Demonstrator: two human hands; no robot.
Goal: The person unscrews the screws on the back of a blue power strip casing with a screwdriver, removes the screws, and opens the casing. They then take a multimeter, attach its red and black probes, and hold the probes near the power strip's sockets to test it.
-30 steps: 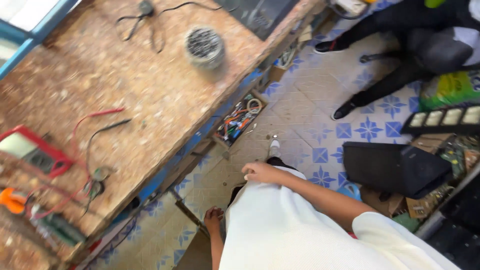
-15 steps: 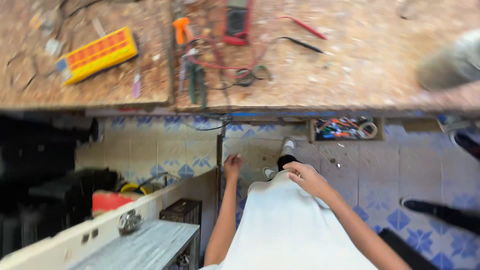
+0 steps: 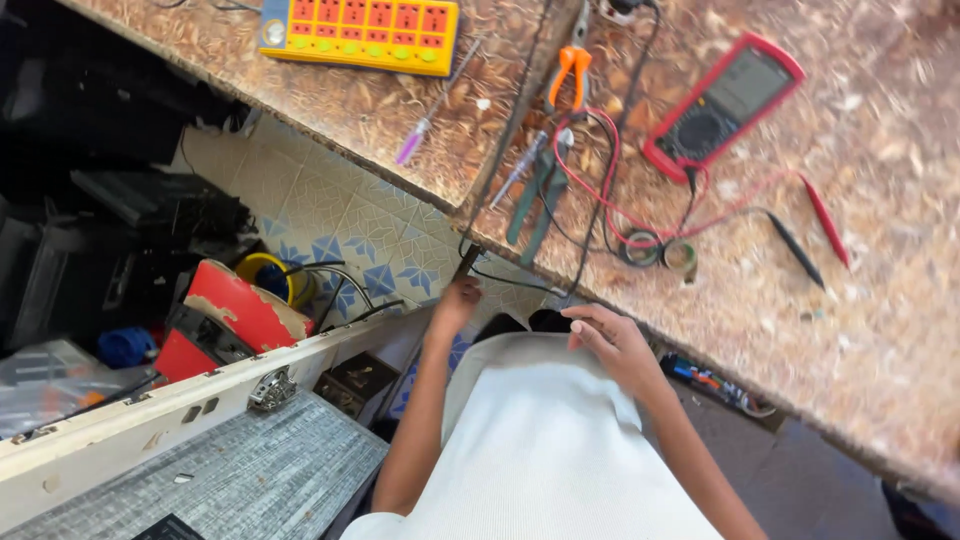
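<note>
Since half a second ago my view has swung, so the workbench [image 3: 400, 120] now runs slantwise from ten o'clock to four o'clock instead of straight across the top, and both hands have come up to its near edge. My left hand [image 3: 456, 303] is curled at the bench's lower edge, right where a black cable [image 3: 500, 150] drops off it; the fingers look closed around the cable's end, though blur keeps me from being sure. My right hand [image 3: 610, 342] is loosely open, fingers relaxed, holding nothing, resting on my white garment [image 3: 540, 450] just under the edge. At twelve o'clock from that hand lie green-handled pliers [image 3: 535, 195] and a screwdriver [image 3: 515, 172]; the red multimeter [image 3: 722, 105] sits at one o'clock, the yellow power strip [image 3: 360, 30] at eleven o'clock.
</note>
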